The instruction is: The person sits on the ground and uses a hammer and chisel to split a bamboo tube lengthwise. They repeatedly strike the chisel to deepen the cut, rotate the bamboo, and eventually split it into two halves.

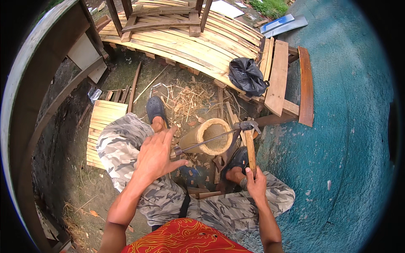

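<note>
My right hand [256, 184] grips the wooden handle of a claw hammer [250, 147], its dark head up near the rim of a hollowed wooden cylinder [195, 137]. Between my feet, that pale, thick-walled cylinder has its round opening tilted toward the right. Across its mouth runs a chisel-like tool [206, 141] with a long thin metal shaft; its far end meets or passes behind the hammer head, I cannot tell which. Over the left knee, my left hand [157, 152] has its fingers stretched and thumb apart, beside the tool's short handle. Whether the palm touches that handle is hidden.
A slatted bamboo platform [185, 48] stands ahead, with a black plastic bag [248, 76] at its right end. Wood shavings [192, 99] litter the ground. A small slatted panel [96, 141] lies left; a wooden bench [277, 78] and a blue-green wall [341, 139] are right.
</note>
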### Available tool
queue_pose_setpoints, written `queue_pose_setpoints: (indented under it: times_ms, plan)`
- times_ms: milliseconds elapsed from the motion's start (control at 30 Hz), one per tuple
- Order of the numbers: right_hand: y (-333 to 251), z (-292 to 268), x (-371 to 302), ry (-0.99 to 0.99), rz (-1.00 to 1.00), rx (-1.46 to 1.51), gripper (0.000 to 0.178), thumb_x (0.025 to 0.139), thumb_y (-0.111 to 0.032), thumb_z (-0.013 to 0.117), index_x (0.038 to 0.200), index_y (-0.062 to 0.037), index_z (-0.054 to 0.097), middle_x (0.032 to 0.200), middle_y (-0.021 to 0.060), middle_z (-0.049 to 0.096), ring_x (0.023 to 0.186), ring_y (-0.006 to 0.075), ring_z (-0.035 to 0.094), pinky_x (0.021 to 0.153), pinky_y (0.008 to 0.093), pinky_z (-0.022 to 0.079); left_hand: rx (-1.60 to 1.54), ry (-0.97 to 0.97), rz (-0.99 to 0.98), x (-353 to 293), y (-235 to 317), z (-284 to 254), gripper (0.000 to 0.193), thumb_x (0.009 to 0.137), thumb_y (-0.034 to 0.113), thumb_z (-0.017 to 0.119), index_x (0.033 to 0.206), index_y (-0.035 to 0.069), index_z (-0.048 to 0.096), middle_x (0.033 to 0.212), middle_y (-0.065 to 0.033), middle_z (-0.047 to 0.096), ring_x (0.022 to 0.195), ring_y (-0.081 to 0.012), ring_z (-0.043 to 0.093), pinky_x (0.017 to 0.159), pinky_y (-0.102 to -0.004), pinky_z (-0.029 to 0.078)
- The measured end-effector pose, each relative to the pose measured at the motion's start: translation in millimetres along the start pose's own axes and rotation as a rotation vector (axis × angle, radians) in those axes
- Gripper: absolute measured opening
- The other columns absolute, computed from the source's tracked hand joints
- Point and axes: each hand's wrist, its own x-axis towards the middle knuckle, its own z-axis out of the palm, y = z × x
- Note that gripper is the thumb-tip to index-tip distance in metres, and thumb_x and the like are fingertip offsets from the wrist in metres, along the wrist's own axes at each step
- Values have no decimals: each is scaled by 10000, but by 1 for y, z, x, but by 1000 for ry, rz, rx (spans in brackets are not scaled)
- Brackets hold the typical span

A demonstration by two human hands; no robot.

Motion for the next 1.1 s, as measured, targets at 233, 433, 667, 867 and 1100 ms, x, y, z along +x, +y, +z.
queue_pose_setpoints:
  times_ms: [233, 433, 667, 867, 1100]
  plan:
    - [14, 21, -11, 121, -46, 67, 338, 998, -325, 627, 888, -7, 599, 625, 155, 578, 576, 308, 607, 582, 409, 467, -15, 0, -62, -1, -9, 1, 1027, 622, 381, 927, 1436, 25, 413, 1197, -219, 642, 1115, -409, 623, 974, -477, 481]
    - [-9, -7, 19, 123, -101, 14, 300, 992, -288, 651, 865, -21, 600, 539, 97, 474, 465, 208, 473, 503, 379, 378, -30, 10, -39, -2, -12, 1, 1016, 650, 422, 905, 1449, 14, 428, 1172, -244, 648, 1098, -407, 635, 966, -479, 488]
    - [-52, -47, 23, 360, -426, 768, 318, 1058, -332, 543, 950, -45, 456, 661, 37, 445, 496, 110, 428, 451, 277, 406, -54, -15, -63, -2, -12, 0, 1025, 640, 412, 913, 1451, 13, 428, 1161, -241, 652, 1080, -410, 642, 956, -483, 494]
    - [-15, -13, 3, -79, -161, -179, 336, 1012, -310, 600, 921, 7, 536, 692, 240, 625, 658, 431, 664, 566, 481, 487, 4, 37, -46, 2, -7, -3, 1028, 610, 397, 930, 1434, 24, 443, 1163, -221, 650, 1111, -396, 628, 972, -467, 476]
    - [4, 14, -18, 31, -62, 39, 341, 1004, -324, 620, 943, 11, 604, 654, 187, 581, 572, 364, 613, 569, 414, 468, 28, 51, -18, 8, -11, -3, 1020, 595, 379, 940, 1421, 31, 454, 1146, -195, 650, 1101, -370, 625, 961, -462, 475]
